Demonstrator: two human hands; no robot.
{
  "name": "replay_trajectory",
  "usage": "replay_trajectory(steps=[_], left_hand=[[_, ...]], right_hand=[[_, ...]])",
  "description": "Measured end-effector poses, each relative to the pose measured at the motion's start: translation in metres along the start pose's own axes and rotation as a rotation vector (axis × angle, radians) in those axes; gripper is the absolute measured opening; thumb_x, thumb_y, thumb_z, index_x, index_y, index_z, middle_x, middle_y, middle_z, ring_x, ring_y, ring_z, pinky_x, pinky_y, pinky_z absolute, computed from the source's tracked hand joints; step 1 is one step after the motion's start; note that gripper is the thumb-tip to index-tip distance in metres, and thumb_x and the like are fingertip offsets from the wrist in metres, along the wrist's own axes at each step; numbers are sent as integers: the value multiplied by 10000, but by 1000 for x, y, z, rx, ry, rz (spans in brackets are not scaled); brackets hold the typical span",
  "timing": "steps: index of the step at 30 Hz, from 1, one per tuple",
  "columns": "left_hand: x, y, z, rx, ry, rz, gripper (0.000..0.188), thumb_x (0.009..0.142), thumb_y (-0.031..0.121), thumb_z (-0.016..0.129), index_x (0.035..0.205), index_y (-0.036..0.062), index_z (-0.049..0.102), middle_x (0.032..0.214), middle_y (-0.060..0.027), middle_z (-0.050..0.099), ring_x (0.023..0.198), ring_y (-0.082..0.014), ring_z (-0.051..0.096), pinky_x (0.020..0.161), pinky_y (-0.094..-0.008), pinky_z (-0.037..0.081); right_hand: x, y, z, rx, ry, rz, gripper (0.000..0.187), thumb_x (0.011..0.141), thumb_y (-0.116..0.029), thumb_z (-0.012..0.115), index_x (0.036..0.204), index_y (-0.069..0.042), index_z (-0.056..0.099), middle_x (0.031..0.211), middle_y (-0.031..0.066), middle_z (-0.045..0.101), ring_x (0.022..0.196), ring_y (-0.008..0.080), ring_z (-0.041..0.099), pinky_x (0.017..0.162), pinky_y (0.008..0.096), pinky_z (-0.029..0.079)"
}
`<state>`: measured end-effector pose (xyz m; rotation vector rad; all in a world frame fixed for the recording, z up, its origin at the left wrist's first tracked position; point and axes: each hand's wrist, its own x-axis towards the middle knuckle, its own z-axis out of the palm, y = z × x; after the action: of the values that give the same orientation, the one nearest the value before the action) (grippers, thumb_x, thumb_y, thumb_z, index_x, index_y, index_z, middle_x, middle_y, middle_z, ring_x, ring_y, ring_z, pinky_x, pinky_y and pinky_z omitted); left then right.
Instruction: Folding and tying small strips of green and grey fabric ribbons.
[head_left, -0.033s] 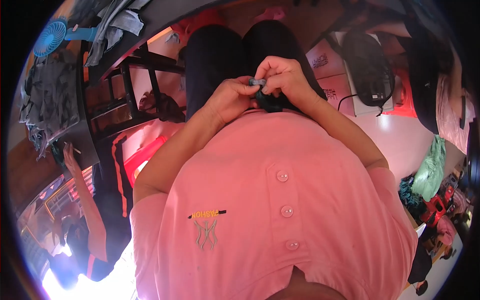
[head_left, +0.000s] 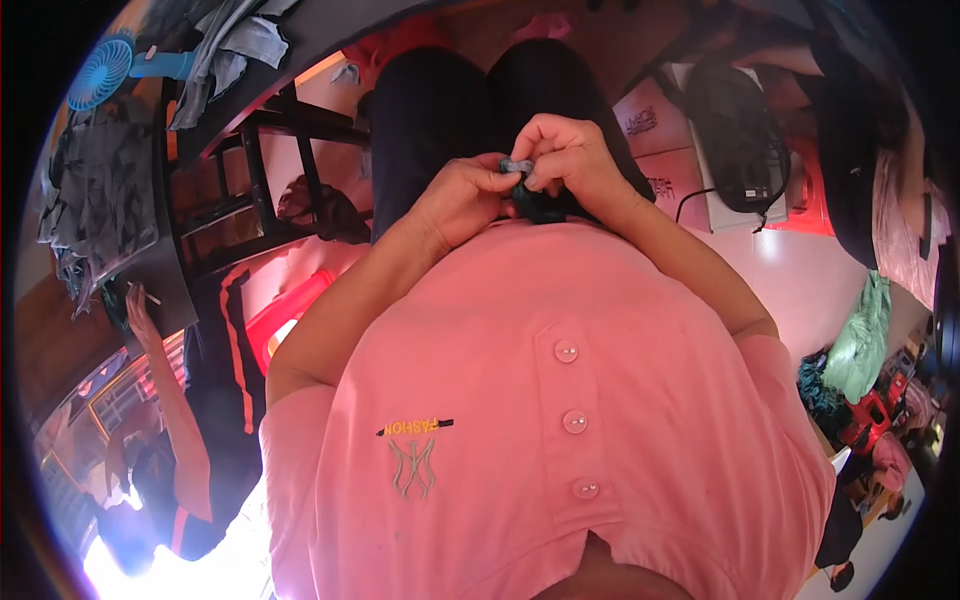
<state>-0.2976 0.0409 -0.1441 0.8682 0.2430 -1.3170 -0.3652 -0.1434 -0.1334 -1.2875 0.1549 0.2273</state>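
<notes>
Close to my body, above my dark-trousered lap, both hands meet over a small piece of grey-blue fabric point(head_left: 514, 166). My left hand point(head_left: 462, 198) is closed, with its thumb and index finger pinching the piece's left side. My right hand point(head_left: 572, 160) pinches the right end between bent fingers and thumb. A dark green strip point(head_left: 535, 205) hangs below the fingertips and seems joined to the grey piece, though the fingers partly hide it. The piece is too small for its exact kind to show.
On the left, a dark table point(head_left: 165, 285) bears grey cloth pieces point(head_left: 105, 190) and a blue fan point(head_left: 102, 72). Another person's hand point(head_left: 140, 312) is at its edge. A black stool frame point(head_left: 262, 170) stands near my left knee. To the right sit a black bag point(head_left: 738, 140) and a green bag point(head_left: 862, 340).
</notes>
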Motion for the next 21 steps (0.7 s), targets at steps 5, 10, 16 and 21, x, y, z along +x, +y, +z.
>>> replay_trajectory(steps=[5,10,16,21], left_hand=[[-15,2,5,22,-49,-24,219,817,49,665,1017,-16,605,956,-103,634,826,-206,599,742,-329,472],[-31,13,16,118,-96,-56,281,773,21,698,1035,-51,631,927,-99,646,822,-195,618,795,-315,500],[-52,28,22,368,-139,-59,292,736,-2,715,1019,-54,671,906,-92,679,833,-161,634,803,-265,500],[-70,24,23,707,-174,43,259,739,21,731,984,-58,697,944,-84,698,855,-129,635,775,-253,503]], right_hand=[[-14,-7,13,59,3,-23,203,642,69,603,831,-2,620,665,39,620,546,66,523,483,209,380],[-30,-16,21,137,-53,-50,242,639,107,600,855,0,611,704,49,641,602,67,565,532,197,418],[-28,-21,24,59,-209,-126,267,645,120,577,885,6,604,728,50,667,654,59,600,586,189,451],[-23,-31,24,-270,-469,-212,284,652,109,537,899,-25,579,621,17,573,557,65,491,557,232,405]])
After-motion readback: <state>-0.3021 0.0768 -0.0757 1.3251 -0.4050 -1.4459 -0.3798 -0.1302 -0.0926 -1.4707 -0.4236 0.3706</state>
